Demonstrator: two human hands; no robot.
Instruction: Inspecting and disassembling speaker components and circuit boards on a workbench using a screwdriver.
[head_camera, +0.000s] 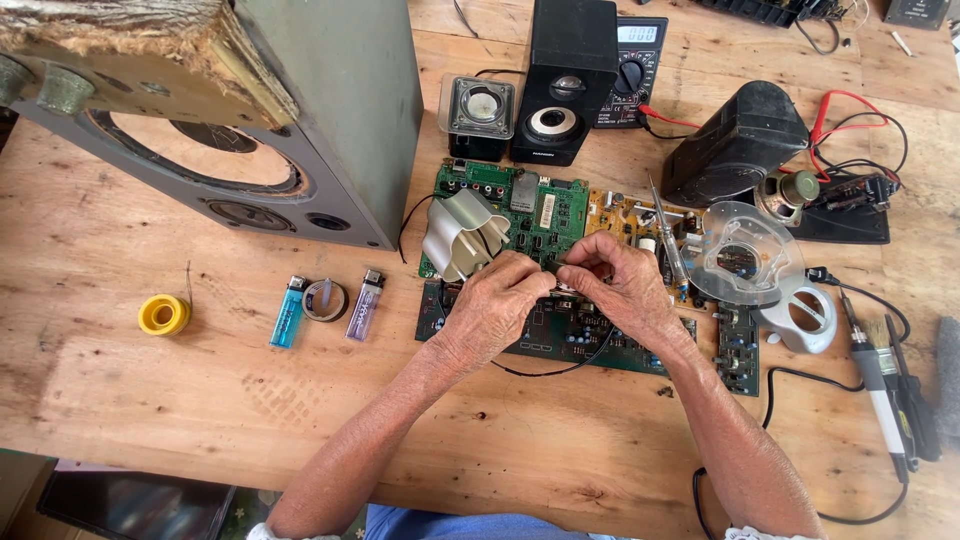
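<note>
Over the dark circuit board (560, 335) at mid-bench, left hand (497, 305) and right hand (622, 285) met fingertip to fingertip, each grip pinched shut on a thin black wire (555, 368) looping toward the person. Best done with wrists braced, clear of the soldering iron (880, 385).

The workbench (150, 420), filling the frame, is bare, matt, scratched wood; the circuit boards (530, 215) at centre are glossy green laminate studded with metal parts; beside them a bent heat sink (460, 235) shows brushed silver metal; the two lighters (288, 312) at left are translucent plastic; the small speaker (570, 75) at top is smooth black plastic; the big cabinet (340, 110) upper left is dull grey, its top edge frayed and fibrous.
</note>
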